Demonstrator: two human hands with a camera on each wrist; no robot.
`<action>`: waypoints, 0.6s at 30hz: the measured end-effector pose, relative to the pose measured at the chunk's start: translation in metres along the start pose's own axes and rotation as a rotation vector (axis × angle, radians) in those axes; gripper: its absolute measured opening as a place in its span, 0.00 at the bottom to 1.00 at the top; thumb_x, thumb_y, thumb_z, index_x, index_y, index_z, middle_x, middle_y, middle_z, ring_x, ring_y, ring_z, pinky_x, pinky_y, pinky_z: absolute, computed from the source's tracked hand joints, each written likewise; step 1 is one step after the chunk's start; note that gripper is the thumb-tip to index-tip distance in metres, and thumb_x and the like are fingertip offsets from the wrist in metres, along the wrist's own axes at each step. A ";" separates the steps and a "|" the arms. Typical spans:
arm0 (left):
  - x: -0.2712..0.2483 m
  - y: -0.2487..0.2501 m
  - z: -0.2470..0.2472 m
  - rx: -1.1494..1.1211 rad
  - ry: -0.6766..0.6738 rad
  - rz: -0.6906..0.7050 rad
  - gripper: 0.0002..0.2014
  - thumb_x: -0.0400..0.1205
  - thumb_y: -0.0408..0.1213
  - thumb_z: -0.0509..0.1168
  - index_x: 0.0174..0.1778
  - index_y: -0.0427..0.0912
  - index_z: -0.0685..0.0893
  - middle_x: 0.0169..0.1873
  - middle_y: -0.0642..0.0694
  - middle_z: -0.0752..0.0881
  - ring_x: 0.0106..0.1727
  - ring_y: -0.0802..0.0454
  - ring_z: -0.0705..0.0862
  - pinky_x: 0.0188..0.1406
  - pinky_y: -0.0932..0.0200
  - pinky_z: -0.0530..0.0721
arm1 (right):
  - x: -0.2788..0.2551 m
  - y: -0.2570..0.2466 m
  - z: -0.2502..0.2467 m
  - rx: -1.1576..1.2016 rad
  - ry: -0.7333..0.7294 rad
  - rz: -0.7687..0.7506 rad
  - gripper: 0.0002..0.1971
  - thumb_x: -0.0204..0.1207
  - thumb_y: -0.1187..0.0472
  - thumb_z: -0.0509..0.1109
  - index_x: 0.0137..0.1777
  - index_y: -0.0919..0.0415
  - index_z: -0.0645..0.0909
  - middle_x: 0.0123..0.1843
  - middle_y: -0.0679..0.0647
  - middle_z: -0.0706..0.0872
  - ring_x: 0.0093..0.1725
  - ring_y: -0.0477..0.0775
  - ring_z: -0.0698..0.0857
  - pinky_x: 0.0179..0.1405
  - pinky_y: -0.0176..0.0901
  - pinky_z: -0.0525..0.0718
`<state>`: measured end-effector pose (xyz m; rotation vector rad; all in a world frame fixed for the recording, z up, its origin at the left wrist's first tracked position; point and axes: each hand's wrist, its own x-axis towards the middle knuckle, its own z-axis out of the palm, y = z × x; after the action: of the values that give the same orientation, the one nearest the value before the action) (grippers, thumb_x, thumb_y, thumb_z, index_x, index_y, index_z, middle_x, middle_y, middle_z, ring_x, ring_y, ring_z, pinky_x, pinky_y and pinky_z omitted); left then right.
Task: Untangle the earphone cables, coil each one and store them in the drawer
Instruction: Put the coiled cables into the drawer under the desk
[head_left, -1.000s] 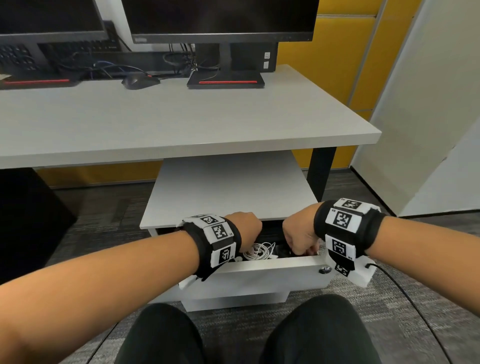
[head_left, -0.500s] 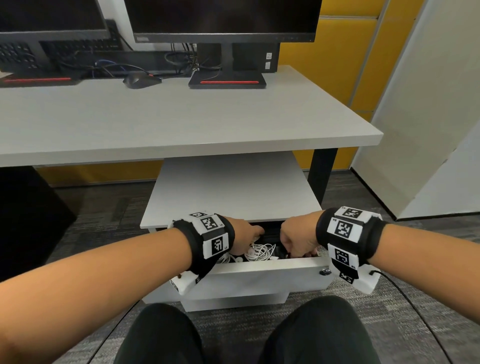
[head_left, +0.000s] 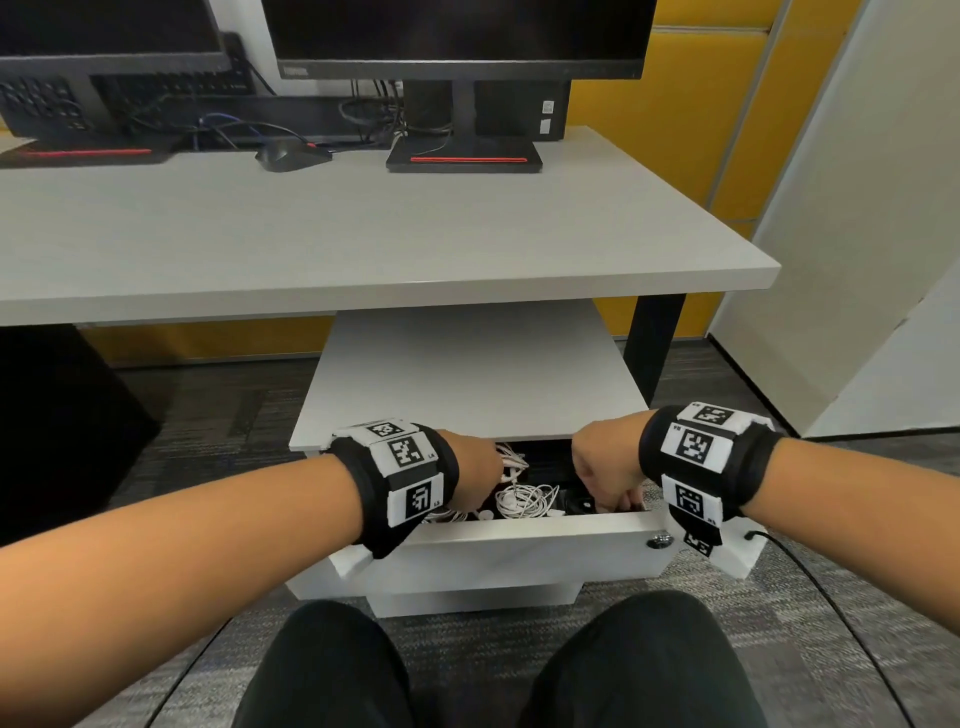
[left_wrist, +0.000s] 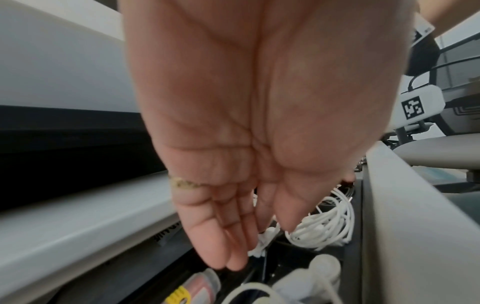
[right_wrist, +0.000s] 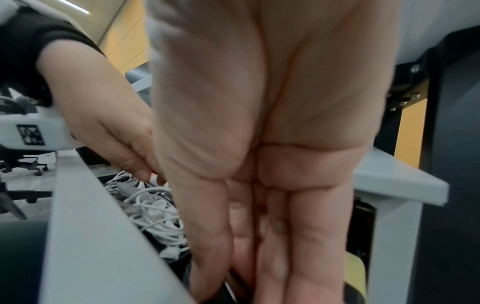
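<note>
Both my hands in drawer (head_left: 519, 540): L hand (head_left: 475, 475) fingers straight, loose above coiled earphones (head_left: 524, 501); R hand (head_left: 605, 475) grip unclear. Storing nearly done, I reckon.

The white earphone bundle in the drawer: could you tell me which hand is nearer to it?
Left. The left hand is directly over the earphone bundle; the right hand reaches in beside it.

White earphone cables (head_left: 524, 501) bundled in loose tangled coils inside the open white drawer (head_left: 519, 540), just behind its front panel, left of centre.
</note>
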<state>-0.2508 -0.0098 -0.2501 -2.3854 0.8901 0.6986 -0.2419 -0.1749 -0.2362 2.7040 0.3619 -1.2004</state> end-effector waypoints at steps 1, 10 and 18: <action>-0.001 0.001 -0.001 0.007 -0.009 -0.005 0.19 0.88 0.35 0.55 0.74 0.37 0.74 0.71 0.41 0.76 0.70 0.44 0.76 0.53 0.55 0.74 | 0.000 -0.001 0.000 0.004 -0.007 0.003 0.10 0.80 0.61 0.69 0.52 0.68 0.86 0.45 0.60 0.92 0.33 0.52 0.87 0.52 0.46 0.88; -0.012 0.003 -0.013 -0.136 -0.053 -0.028 0.17 0.88 0.39 0.54 0.68 0.35 0.78 0.63 0.40 0.81 0.59 0.42 0.80 0.45 0.57 0.71 | -0.007 -0.006 -0.001 0.003 0.116 -0.007 0.03 0.80 0.61 0.71 0.48 0.59 0.81 0.36 0.55 0.86 0.27 0.48 0.83 0.26 0.33 0.79; -0.017 0.002 -0.014 -0.216 0.055 0.011 0.21 0.86 0.30 0.54 0.77 0.43 0.72 0.71 0.42 0.78 0.65 0.43 0.79 0.53 0.56 0.75 | -0.009 -0.005 0.006 -0.017 0.055 -0.029 0.12 0.80 0.61 0.64 0.56 0.60 0.88 0.45 0.56 0.91 0.36 0.54 0.86 0.48 0.44 0.88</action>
<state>-0.2595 -0.0122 -0.2298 -2.6023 0.8905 0.7717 -0.2533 -0.1733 -0.2340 2.7306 0.4186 -1.1263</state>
